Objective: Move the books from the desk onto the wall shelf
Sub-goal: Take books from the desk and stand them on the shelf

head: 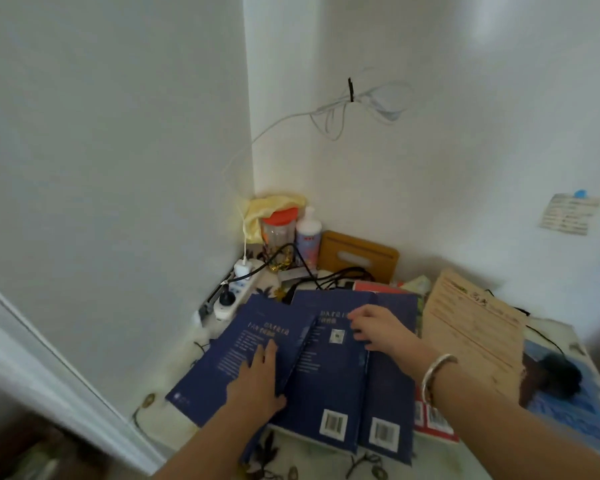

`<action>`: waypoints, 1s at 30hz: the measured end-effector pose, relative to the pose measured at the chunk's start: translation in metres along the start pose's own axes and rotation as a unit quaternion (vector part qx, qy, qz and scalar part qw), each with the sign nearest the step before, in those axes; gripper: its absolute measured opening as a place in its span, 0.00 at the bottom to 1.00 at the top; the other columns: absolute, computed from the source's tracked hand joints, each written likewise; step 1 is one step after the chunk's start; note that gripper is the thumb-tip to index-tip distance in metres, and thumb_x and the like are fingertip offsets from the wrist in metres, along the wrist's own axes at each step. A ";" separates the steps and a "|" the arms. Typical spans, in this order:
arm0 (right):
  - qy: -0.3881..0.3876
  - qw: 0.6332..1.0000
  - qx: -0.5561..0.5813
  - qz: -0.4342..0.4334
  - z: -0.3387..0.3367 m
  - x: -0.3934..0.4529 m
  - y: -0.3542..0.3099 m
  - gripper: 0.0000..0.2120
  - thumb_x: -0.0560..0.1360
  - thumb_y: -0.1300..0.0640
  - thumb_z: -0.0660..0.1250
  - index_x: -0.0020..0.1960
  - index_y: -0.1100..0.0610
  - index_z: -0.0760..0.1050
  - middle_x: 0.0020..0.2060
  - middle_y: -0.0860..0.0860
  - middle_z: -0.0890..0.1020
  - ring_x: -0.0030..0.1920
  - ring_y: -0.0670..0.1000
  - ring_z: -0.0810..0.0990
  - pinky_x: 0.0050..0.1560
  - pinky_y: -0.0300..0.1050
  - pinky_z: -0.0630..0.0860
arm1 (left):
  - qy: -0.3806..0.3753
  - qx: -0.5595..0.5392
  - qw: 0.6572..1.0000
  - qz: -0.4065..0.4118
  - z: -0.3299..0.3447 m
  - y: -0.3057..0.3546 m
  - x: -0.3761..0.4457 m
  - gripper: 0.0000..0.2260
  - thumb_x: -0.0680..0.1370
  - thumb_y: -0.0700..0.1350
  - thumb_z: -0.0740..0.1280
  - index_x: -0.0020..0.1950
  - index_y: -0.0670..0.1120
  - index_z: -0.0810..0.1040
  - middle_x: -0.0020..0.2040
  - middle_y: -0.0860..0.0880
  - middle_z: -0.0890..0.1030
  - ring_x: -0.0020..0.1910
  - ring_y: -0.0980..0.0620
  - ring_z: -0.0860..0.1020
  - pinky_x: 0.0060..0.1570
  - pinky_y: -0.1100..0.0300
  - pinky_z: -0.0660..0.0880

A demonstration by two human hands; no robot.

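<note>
Three dark blue books (326,368) lie overlapping on the surface (430,459) — the left hand (257,379) rests flat, fingers straight, on the leftmost; the right hand (378,327) touches the middle one, fingers relaxed.

Three dark blue books lie on the desk (174,382), which sits in a corner of white walls. The left book (229,355) lies flat at 7 o'clock. The left hand (257,382) rests on it with straight fingers. The middle book (326,375) overlaps its right edge. The right book (392,386) lies just beside the middle one. The right hand (378,327) rests on the middle book, and its fingers look bent, though the picture is blurry. A silver bracelet (437,375) circles that wrist. At 12 o'clock from the books stand a jar (278,230) with an orange lid and a white bottle (307,237). A power strip (232,292) lies at 10 o'clock. A brown paper sheet (475,327) leans at 3 o'clock.
</note>
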State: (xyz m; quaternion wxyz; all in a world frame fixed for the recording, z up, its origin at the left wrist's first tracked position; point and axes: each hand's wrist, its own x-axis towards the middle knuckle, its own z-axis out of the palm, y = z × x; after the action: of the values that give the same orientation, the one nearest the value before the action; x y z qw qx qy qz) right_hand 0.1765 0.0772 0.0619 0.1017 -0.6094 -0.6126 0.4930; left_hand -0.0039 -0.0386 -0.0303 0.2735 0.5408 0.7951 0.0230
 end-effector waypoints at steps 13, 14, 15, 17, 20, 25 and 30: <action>-0.048 0.996 0.068 0.012 0.022 -0.008 -0.012 0.12 0.80 0.55 0.58 0.61 0.55 0.73 0.59 0.53 0.76 0.55 0.52 0.78 0.55 0.48 0.76 | 0.049 0.144 0.983 0.103 -0.014 -0.005 -0.004 0.28 0.80 0.47 0.59 0.75 0.60 0.49 0.78 0.48 0.36 0.67 0.40 0.69 0.57 0.50 0.76; -0.049 0.996 0.076 0.011 0.023 -0.008 -0.014 0.12 0.80 0.55 0.59 0.61 0.56 0.73 0.59 0.54 0.77 0.55 0.52 0.78 0.55 0.48 0.76 | 0.050 0.150 0.983 0.097 -0.017 -0.005 -0.004 0.30 0.79 0.45 0.60 0.76 0.59 0.48 0.78 0.47 0.38 0.67 0.41 0.68 0.58 0.50 0.75; -0.051 0.995 0.084 0.011 0.024 -0.009 -0.017 0.12 0.80 0.55 0.59 0.61 0.56 0.73 0.59 0.54 0.77 0.55 0.52 0.78 0.55 0.48 0.76 | 0.049 0.154 0.982 0.096 -0.019 -0.005 -0.004 0.33 0.79 0.43 0.61 0.76 0.58 0.46 0.78 0.47 0.40 0.67 0.41 0.68 0.59 0.50 0.74; -0.059 0.994 0.096 0.006 0.026 -0.011 -0.022 0.12 0.80 0.55 0.58 0.62 0.56 0.73 0.59 0.54 0.77 0.56 0.53 0.78 0.55 0.49 0.76 | 0.074 0.143 0.982 0.096 -0.022 -0.008 -0.007 0.34 0.78 0.40 0.61 0.76 0.58 0.47 0.79 0.47 0.44 0.65 0.43 0.71 0.55 0.53 0.74; -0.062 0.992 0.107 -0.008 0.026 -0.016 -0.031 0.12 0.80 0.56 0.58 0.62 0.56 0.73 0.58 0.54 0.78 0.57 0.54 0.79 0.56 0.50 0.77 | 0.182 0.114 0.969 0.124 -0.046 -0.016 -0.018 0.26 0.78 0.42 0.60 0.74 0.57 0.58 0.78 0.48 0.55 0.57 0.46 0.78 0.46 0.54 0.77; -0.075 0.988 0.127 -0.045 0.022 -0.025 -0.063 0.13 0.79 0.57 0.59 0.63 0.56 0.71 0.60 0.55 0.76 0.58 0.56 0.78 0.57 0.55 0.78 | 0.315 0.078 0.925 0.199 -0.122 -0.022 -0.056 0.23 0.68 0.45 0.61 0.63 0.52 0.75 0.66 0.47 0.76 0.40 0.44 0.83 0.29 0.58 0.78; -0.124 0.976 0.121 -0.131 0.020 -0.052 -0.120 0.24 0.76 0.53 0.64 0.69 0.50 0.63 0.63 0.58 0.74 0.61 0.58 0.76 0.56 0.54 0.77 | 0.430 -0.001 0.870 0.241 -0.207 0.008 -0.112 0.21 0.75 0.46 0.55 0.65 0.53 0.75 0.68 0.55 0.73 0.56 0.49 0.80 0.48 0.52 0.80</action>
State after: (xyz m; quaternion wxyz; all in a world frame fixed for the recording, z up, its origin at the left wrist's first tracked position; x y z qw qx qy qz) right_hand 0.0969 0.0508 0.1646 0.1611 -0.4412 -0.6307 0.6177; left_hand -0.0624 -0.0792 0.1938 -0.1089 0.6521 0.6788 0.3195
